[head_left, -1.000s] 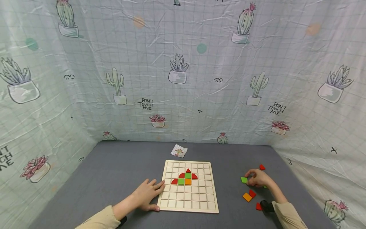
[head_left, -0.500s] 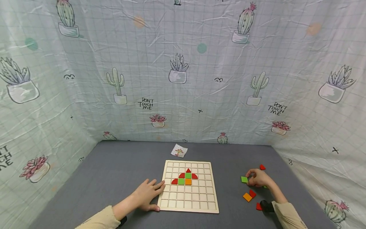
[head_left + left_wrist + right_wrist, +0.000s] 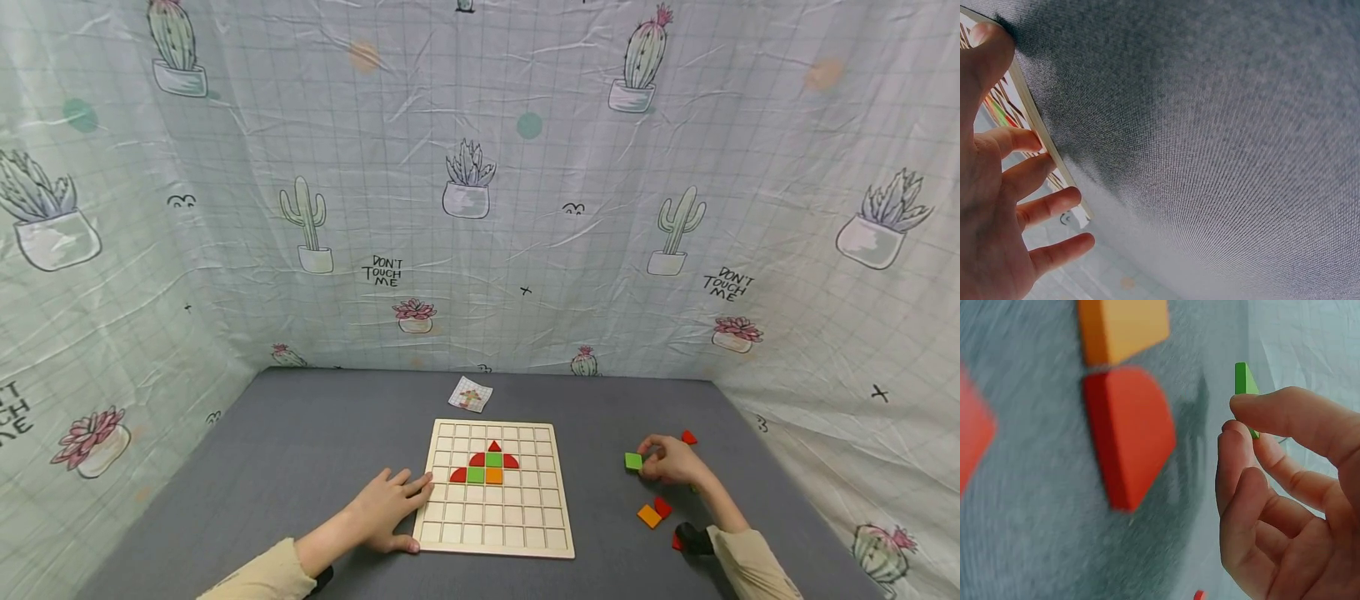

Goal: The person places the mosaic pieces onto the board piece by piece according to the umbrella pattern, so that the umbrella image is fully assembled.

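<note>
Between thumb and fingertips my right hand [image 3: 672,461] pinches a green square tile [image 3: 633,462], held up off the table in the right wrist view. My left hand [image 3: 386,510] rests at the left edge of a wooden grid board [image 3: 495,533], fingers spread, with the thumb by its near corner. Set in the board's cells are a red triangle [image 3: 494,447], red quarter-round tiles [image 3: 511,461], green squares [image 3: 476,475] and an orange square [image 3: 493,476]. In the left wrist view, fingertips [image 3: 1063,201] touch the board's side.
Near my right hand lie an orange square tile [image 3: 649,517], a red quarter-round tile [image 3: 1129,437] and other red pieces [image 3: 689,437]. A small printed pattern card [image 3: 470,395] lies behind the board. A cactus-print curtain [image 3: 480,250] hangs around the grey table [image 3: 322,433].
My right hand has lifted the green square tile and moved slightly away from me and to the left. My left hand and the board stay where they were.
</note>
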Available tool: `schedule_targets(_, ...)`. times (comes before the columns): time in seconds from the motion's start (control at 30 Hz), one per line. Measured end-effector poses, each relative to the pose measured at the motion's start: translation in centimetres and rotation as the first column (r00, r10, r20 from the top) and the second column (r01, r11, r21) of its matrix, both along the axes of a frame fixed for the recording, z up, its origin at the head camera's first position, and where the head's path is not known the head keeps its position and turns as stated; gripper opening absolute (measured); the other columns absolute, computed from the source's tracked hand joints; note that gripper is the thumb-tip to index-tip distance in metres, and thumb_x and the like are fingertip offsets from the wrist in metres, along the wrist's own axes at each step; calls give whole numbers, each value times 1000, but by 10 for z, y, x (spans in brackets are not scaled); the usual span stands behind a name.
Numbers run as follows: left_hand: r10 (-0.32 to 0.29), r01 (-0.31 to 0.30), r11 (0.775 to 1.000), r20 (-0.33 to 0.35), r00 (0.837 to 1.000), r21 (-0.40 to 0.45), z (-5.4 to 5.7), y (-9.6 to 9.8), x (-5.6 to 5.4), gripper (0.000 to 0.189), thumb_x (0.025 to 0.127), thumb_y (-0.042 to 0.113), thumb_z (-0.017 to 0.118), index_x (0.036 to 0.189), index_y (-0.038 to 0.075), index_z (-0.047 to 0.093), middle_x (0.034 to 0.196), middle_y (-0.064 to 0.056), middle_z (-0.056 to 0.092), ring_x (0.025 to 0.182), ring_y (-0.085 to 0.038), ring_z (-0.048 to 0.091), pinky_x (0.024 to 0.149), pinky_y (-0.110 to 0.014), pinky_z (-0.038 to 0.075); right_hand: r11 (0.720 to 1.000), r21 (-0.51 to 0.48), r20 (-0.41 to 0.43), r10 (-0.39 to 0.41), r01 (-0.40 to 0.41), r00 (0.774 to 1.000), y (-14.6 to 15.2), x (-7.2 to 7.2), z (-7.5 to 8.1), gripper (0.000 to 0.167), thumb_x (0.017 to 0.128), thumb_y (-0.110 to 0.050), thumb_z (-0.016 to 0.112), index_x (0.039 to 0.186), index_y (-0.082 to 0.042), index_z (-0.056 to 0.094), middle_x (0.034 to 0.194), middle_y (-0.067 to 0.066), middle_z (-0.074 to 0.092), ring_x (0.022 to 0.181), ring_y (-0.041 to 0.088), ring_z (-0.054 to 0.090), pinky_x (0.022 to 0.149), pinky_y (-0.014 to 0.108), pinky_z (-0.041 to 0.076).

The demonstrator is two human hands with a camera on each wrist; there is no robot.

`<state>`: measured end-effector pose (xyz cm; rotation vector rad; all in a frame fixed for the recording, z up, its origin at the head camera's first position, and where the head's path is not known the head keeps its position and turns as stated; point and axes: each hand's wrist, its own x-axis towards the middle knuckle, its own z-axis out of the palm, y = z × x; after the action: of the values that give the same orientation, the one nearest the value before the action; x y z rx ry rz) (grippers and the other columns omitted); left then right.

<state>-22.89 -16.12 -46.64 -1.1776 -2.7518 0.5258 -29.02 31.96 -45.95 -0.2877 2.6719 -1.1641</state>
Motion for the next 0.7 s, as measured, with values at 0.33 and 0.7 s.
schedule_targets(0.33, -5, 5, 1000, 14, 1000, 12, 1, 0, 1, 82, 73, 72, 43, 134, 16, 42, 136, -1, 45, 107, -19, 49, 80, -38, 40, 999, 0, -36, 51, -51, 998, -17, 0, 5, 29, 72, -4, 63, 98, 3, 54, 65, 2, 58, 49, 8, 43, 48, 25, 39)
schedule_targets(0.7, -9, 8, 1000, 12, 1000, 21, 3, -1, 0, 82, 73, 72, 43, 133, 16, 43, 135, -1, 46, 103, -18, 49, 76, -37, 39, 994, -4, -96, 111, -112, 989, -49, 2, 9, 28, 71, -5, 66, 95, 3, 55, 68, 7, 61, 52, 9, 47, 48, 25, 40)
